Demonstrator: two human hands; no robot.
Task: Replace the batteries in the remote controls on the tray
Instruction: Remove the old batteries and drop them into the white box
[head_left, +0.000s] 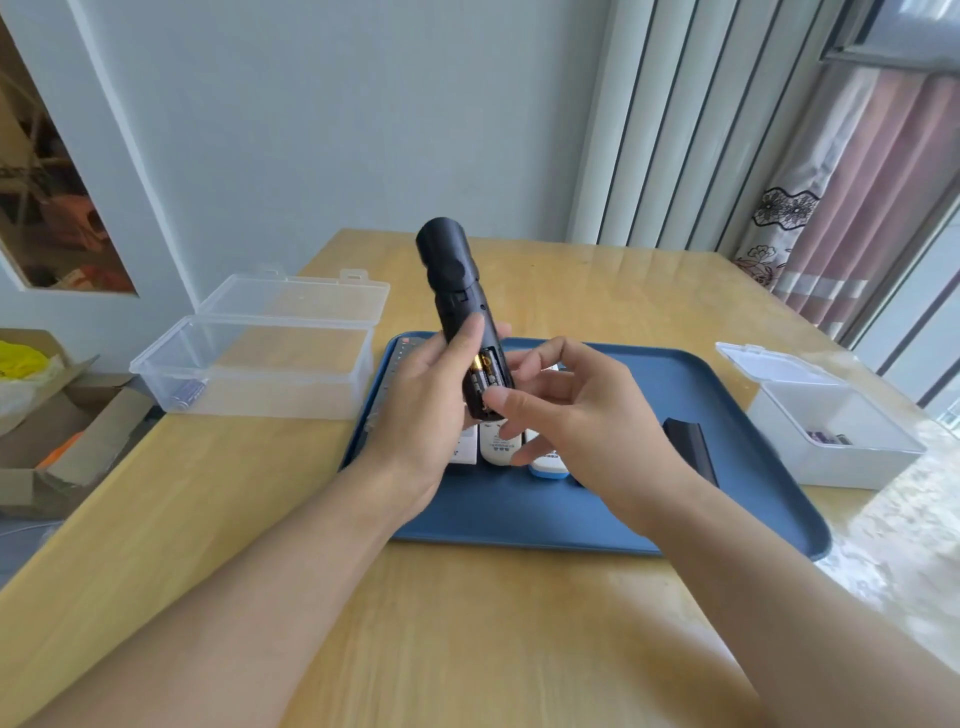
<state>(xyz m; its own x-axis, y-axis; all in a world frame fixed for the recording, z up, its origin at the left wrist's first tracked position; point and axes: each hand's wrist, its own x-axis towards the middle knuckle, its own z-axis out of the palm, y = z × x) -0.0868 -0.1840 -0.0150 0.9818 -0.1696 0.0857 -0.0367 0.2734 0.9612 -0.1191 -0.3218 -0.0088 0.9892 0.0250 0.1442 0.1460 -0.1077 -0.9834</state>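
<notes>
Head view: we look down on a wooden table (467, 623) bearing a blue tray (727, 493).
Black remote (457, 291): held tilted above the tray, rounded end up, back cover off.
Batteries (485, 370): two gold-and-black cells seated side by side in its open compartment.
Left hand (421, 415): our fingers wrap the remote's lower body, thumb along its side.
Right hand (576, 410): fingers loosely curled; thumb seems to touch the compartment's lower end, though contact is unclear.
Other remotes (498, 447): white ones on the tray, partly hidden.
Black cover (691, 447): on the tray's right side.
Clear boxes: one left (249, 358), one right (831, 431).
</notes>
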